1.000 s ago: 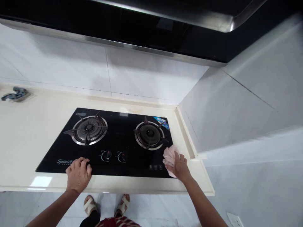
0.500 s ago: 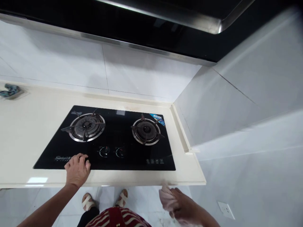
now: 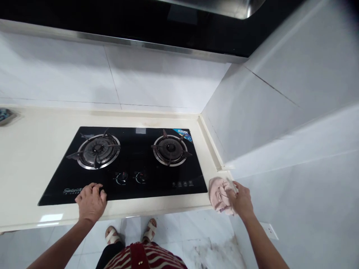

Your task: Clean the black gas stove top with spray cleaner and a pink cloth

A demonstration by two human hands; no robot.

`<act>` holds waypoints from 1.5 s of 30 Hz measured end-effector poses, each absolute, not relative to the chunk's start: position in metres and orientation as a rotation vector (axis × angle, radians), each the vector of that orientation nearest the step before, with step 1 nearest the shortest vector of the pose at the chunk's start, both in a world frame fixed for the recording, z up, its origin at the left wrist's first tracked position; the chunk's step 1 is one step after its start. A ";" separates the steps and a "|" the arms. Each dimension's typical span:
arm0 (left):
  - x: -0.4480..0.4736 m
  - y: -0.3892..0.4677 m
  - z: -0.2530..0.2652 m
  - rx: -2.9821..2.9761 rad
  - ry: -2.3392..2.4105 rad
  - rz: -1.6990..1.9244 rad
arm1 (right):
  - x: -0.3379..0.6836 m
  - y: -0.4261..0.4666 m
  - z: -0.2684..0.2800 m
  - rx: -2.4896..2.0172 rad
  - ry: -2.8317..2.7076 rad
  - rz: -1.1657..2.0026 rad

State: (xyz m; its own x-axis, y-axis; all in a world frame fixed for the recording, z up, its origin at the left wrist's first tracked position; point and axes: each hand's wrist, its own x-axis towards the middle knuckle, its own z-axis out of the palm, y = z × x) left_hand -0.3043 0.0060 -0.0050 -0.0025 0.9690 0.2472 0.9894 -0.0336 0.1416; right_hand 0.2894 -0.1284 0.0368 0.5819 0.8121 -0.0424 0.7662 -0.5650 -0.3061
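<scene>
My right hand [image 3: 240, 198] grips a bunched pink cloth [image 3: 220, 195], which lies on the counter's front right corner and spills over its edge. Just left of the cloth is the corner of a black glass gas stove [image 3: 157, 185]. Resting on the stove's front edge, below the brand lettering, is my left hand [image 3: 92, 200]; its fingers are loosely bent and hold nothing. The stove has a left burner [image 3: 98, 149], a right burner [image 3: 170, 148] and two control knobs between them near the front.
A cream countertop [image 3: 25, 157] surrounds the stove, with a raised lip along the back and right side. A dark range hood [image 3: 126, 22] hangs overhead. Tiled walls stand behind and at right, with a socket [image 3: 269, 231] low down. A blue patterned item [image 3: 5, 115] lies far left.
My right hand has brought the pink cloth up from in front of the counter onto its right corner. The left hand stays on the stove edge. The view has shifted slightly.
</scene>
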 end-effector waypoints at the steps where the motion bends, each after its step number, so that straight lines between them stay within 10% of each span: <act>1: -0.304 0.006 -0.005 -2.166 -2.138 -0.433 | 0.281 -0.127 0.033 -2.595 -1.335 0.192; 15: -0.302 -0.003 0.004 -2.300 -2.131 -0.622 | 0.174 -0.139 0.013 -2.853 -1.059 0.272; 29: -0.318 -0.010 0.001 -2.446 -2.088 -0.870 | -0.164 -0.082 0.028 -1.879 -1.763 0.739; 35: -0.325 0.000 0.004 -2.611 -1.935 -0.907 | -0.122 -0.084 0.046 -1.693 -1.065 1.178; 45: -0.325 0.007 -0.003 -2.765 -1.640 -0.840 | 0.023 -0.006 0.042 -2.447 -1.348 0.387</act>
State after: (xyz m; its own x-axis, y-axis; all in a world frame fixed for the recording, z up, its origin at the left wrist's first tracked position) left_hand -0.3246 0.0066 -0.0029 0.3898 0.8603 0.3286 0.7693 -0.5004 0.3974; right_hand 0.0233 -0.0062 0.0417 0.5180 0.8515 -0.0809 0.7650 -0.5035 -0.4016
